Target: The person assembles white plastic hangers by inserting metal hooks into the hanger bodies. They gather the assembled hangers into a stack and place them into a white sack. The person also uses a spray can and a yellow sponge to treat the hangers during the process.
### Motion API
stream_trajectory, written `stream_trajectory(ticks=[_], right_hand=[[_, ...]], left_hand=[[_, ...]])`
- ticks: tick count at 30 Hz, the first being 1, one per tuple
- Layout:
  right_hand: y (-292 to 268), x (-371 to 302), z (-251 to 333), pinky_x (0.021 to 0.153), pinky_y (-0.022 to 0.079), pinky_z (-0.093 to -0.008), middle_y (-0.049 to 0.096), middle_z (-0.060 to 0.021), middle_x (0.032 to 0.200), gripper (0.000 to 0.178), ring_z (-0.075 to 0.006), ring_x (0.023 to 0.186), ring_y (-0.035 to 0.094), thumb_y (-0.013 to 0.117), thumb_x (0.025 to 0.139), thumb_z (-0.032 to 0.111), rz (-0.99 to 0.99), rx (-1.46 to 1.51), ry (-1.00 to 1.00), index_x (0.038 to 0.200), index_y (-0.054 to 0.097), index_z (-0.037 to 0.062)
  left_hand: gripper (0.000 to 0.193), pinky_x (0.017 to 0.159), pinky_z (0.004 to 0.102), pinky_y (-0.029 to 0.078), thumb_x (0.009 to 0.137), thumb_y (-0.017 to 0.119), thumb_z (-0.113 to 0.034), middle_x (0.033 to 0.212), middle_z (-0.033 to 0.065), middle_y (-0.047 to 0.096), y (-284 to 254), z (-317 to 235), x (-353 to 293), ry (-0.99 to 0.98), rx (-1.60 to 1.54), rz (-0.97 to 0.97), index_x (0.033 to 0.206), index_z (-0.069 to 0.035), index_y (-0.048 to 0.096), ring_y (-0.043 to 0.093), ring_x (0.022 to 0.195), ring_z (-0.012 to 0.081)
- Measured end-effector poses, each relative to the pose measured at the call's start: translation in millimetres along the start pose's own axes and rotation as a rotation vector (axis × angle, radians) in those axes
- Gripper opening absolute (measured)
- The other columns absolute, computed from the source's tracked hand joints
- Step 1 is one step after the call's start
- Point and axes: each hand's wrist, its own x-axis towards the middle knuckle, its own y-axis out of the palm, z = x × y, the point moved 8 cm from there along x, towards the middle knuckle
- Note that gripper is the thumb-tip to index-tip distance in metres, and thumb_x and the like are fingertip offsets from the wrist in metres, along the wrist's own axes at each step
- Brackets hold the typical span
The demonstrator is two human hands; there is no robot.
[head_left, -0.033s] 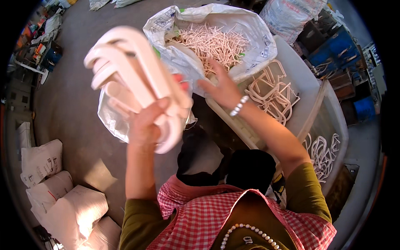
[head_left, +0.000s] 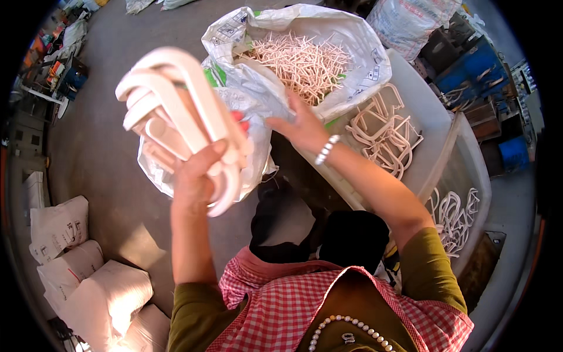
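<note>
My left hand (head_left: 196, 170) is closed round a stack of thick, pale pink looped plastic pieces (head_left: 205, 120), holding it raised over the floor and a white bag (head_left: 158, 167). The thumb lies across the near side; the other fingers are mostly hidden behind the stack. Small red patches show at the stack's right edge; what they belong to I cannot make out. My right hand (head_left: 305, 126) is open and holds nothing, fingers apart, near the close edge of a large white sack (head_left: 366, 47) full of thin pale pink plastic sticks (head_left: 299, 61).
To the right stands a pale plastic bin (head_left: 334, 179) with looped pink frames (head_left: 384, 132) inside. Beyond it, another bin holds whitish loops (head_left: 454, 220). Filled sacks (head_left: 97, 299) lie at the lower left. Blue machinery (head_left: 478, 67) and a stuffed sack (head_left: 410, 26) stand at the far right.
My left hand has shifted slightly left with the stack, whose top sits lower. My right hand has moved a little to the left, still empty.
</note>
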Motion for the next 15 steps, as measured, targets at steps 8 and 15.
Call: stream_trajectory(ticks=[8, 15], right_hand=[[93, 2, -53, 0.093, 0.045, -0.0350, 0.057, -0.0229, 0.118, 0.078, -0.0284, 0.108, 0.057, 0.072, 0.073, 0.027, 0.122, 0.200, 0.374, 0.133, 0.036, -0.0077], [79, 11, -32, 0.083, 0.048, -0.0322, 0.063, -0.0162, 0.107, 0.058, -0.0215, 0.094, 0.062, 0.070, 0.077, 0.023, 0.043, 0.486, 0.242, 0.123, 0.048, -0.0054]], left_hand=[[0.061, 0.092, 0.0445, 0.047, 0.071, 0.061, -0.012, 0.111, 0.0226, 0.059, -115, 63, -61, -0.765, -0.056, -0.228, 0.126, 0.007, 0.044, 0.059, 0.103, 0.0349], [0.047, 0.089, 0.0420, 0.050, 0.080, 0.057, -0.011, 0.108, 0.0204, 0.062, -138, 93, 5, -0.882, 0.005, -0.101, 0.124, 0.003, 0.048, 0.062, 0.098, 0.0321]])
